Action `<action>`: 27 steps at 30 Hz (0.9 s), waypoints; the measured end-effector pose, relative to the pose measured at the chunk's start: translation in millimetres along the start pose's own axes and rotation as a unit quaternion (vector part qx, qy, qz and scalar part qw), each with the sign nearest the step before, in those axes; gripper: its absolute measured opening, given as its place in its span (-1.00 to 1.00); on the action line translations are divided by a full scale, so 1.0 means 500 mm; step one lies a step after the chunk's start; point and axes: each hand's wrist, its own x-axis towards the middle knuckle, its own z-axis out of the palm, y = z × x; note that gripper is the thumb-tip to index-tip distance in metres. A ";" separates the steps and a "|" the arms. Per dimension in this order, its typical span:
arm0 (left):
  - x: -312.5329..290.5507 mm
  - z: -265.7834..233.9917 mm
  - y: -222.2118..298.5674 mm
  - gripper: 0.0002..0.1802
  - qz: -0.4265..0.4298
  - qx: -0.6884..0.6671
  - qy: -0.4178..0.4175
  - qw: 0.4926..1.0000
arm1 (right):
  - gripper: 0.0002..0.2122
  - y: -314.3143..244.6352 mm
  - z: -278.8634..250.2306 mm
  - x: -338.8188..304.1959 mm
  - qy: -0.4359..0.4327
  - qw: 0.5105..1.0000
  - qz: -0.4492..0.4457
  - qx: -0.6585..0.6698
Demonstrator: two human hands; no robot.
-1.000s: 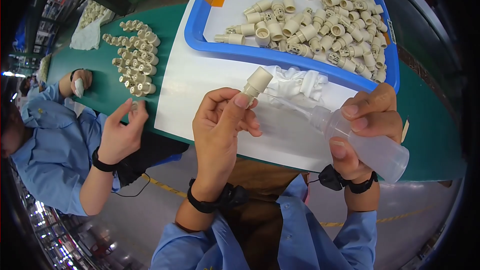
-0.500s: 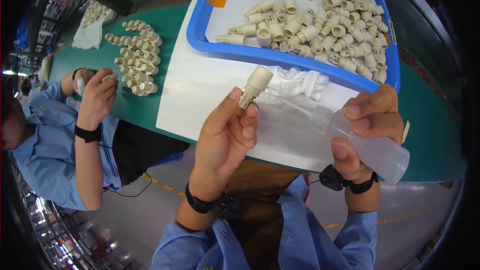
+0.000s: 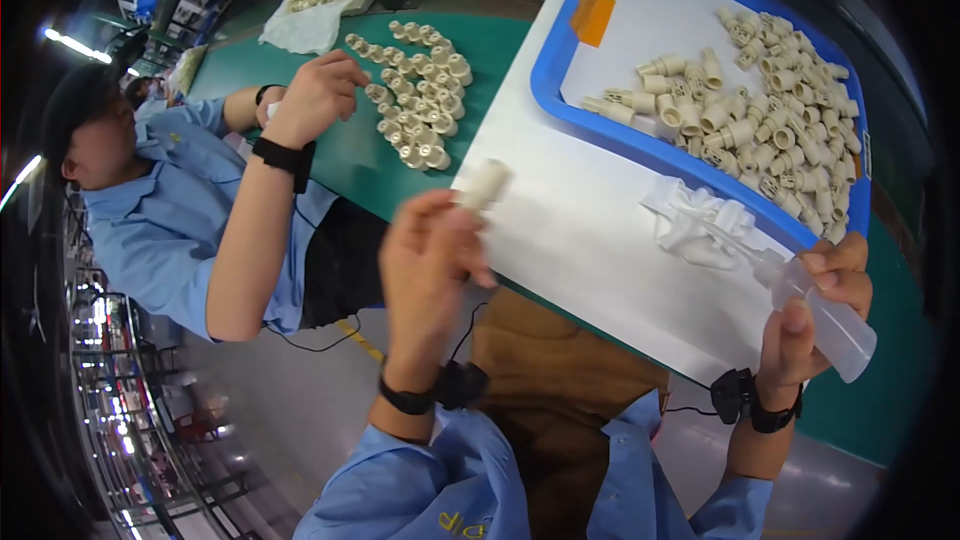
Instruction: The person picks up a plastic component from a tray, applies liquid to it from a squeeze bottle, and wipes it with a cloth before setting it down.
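The left hand [image 3: 425, 252], motion-blurred, is raised above its nearly upright left forearm [image 3: 402, 424], thumb and index finger pinching, the other fingers loosely curled. The right hand [image 3: 792, 335] grips with bent fingers opposite the thumb; its right forearm [image 3: 757, 452] slants outward.

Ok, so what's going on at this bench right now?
The person's left hand holds a cream plastic fitting, both blurred, near the left edge of the white sheet. The right hand grips a translucent squeeze bottle, its nozzle well apart from that fitting. Beyond is a blue tray holding a heap of similar fittings. To the left, a co-worker's hand is close to rows of cream parts standing on the green table.
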 end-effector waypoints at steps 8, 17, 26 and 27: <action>0.115 -0.166 0.113 -0.89 0.299 0.649 0.056 0.698 | -0.72 0.007 0.012 0.005 0.004 0.999 0.000 -0.044; 0.159 -0.179 0.081 -0.80 0.292 0.711 -0.004 0.639 | -0.74 0.014 0.009 0.015 0.011 0.997 -0.006 -0.073; 0.135 0.034 0.094 -0.75 0.285 0.525 -0.131 0.791 | -0.75 0.023 -0.007 0.024 0.074 0.995 -0.021 -0.067; 0.147 0.066 0.087 -0.74 0.318 0.526 -0.163 0.772 | -0.76 0.023 -0.006 0.025 0.083 0.994 -0.010 -0.067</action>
